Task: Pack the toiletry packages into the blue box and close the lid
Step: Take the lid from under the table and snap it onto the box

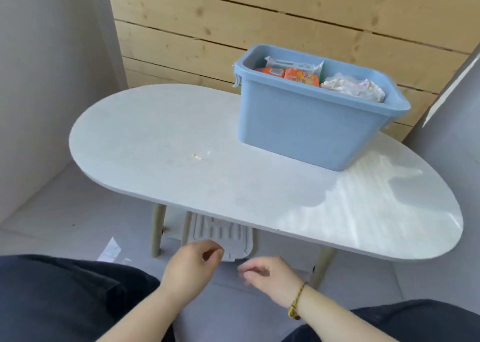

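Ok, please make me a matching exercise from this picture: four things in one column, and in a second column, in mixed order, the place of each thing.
Things
1. blue box
2. orange packages
3. white ribbed lid
4. scrap of paper

Places
A. on the grey floor, left of the table
B. on the table top, at its far right part
C. under the near edge of the table
D. inside the box

Pairs: 1-B, 2-D, 3-C, 4-A
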